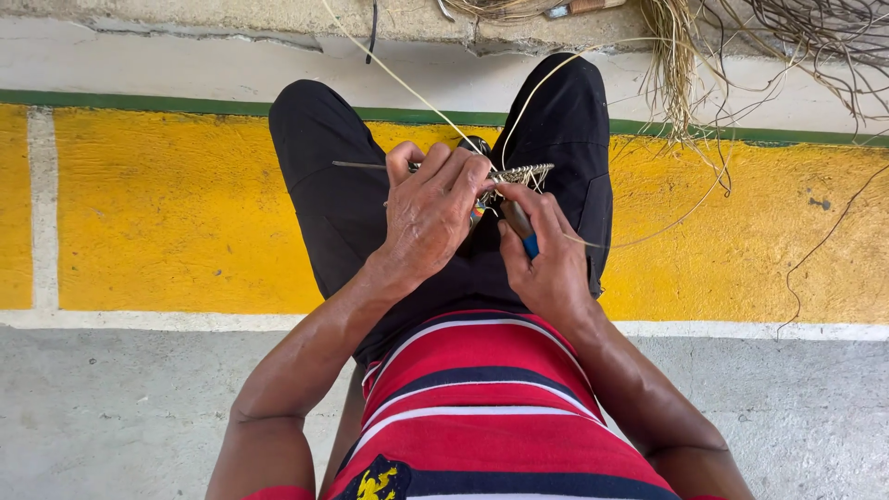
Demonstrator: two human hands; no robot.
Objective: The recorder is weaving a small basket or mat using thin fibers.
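Evidently mid-weave, the left hand [431, 218] clamps the small woven piece [519, 173] while, at four o'clock, the right hand [546, 255] pinches a blue-tipped tool [520, 227]; threading the pale strand [398, 79] looks next.

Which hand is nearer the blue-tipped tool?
Right. The right hand grips the blue-tipped tool itself; the left hand sits just beside it, holding the small woven piece.

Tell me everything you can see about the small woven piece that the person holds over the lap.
The woven piece is a narrow, flat strip of pale straw-coloured fibre, lying about level above the black-clad knees. Its right end shows an open lattice with short ends sticking out. The left hand covers its middle; the right hand touches it from below. A thin dark rod sticks out to the left, and long pale strands run upward from it.
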